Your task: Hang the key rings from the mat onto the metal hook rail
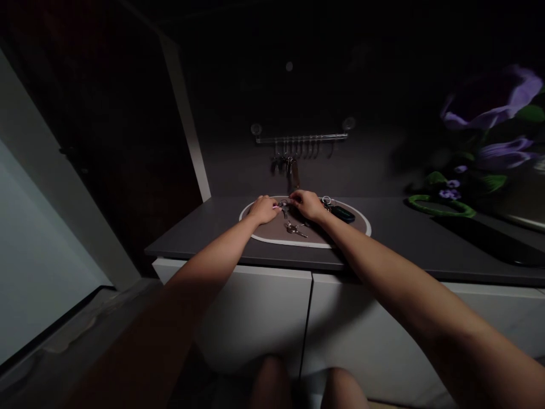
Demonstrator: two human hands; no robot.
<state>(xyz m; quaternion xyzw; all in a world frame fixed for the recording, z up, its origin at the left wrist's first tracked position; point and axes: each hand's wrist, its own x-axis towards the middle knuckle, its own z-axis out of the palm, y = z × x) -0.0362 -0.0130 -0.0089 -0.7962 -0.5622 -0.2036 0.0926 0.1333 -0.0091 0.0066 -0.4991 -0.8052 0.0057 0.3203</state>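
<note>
Over an oval brown mat with a white rim (276, 242), my left hand (263, 209) pinches a small bunch of keys (284, 209) at its left side; a pinkish bit shows at the fingertips. My right hand (308, 205) is closed at the bunch's other side, its fingers bent and partly hidden. Just in front of the bunch, loose keys on a ring (294, 229) lie flat on the mat. A black key fob (343, 213) with a metal ring rests beside my right wrist.
On the wall behind, a clear rail (302, 138) with several hooks carries hanging keys (283, 163) and a brown tag (295, 173). Purple flowers (489, 108) and a green ring-shaped thing (443, 207) are at the right. The dark counter (200, 227) tops white cabinets (255, 318).
</note>
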